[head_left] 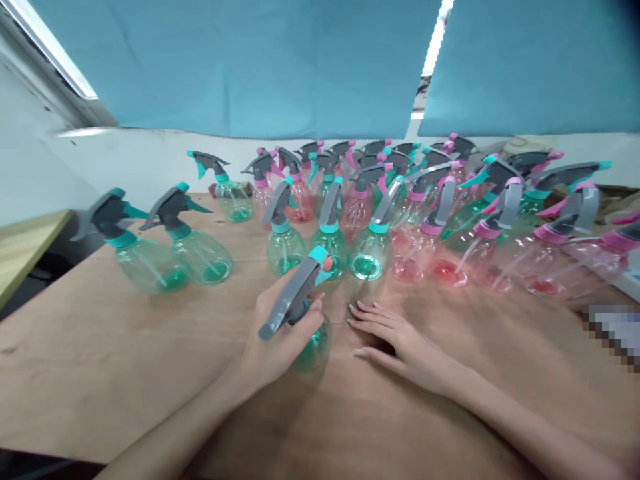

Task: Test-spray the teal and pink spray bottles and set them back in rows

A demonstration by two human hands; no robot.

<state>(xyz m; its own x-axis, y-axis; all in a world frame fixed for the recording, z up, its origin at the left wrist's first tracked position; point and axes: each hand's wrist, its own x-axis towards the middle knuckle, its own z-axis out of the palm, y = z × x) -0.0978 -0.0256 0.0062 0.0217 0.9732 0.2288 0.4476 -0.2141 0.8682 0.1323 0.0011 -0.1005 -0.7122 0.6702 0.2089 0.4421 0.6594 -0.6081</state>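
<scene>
My left hand (283, 327) is wrapped round the neck of a green spray bottle (316, 347) with a grey and teal trigger head. That bottle stands on the brown table (200, 373), its upper body partly hidden by my fingers. To its right, my right hand (395, 337) rests on the table with fingers stretched out and holds nothing. Just beyond my hands stand more green spray bottles, among them one with a bright green base (369, 257) and one at the left of that row (285, 247).
Pink spray bottles (450, 257) crowd the right side and back. Two green spray bottles (203, 257) stand at the left, and another (233, 199) farther back. Blue curtains (270, 67) hang behind. A pale wooden surface (30, 247) lies left, and a blurred patch (617, 327) at right.
</scene>
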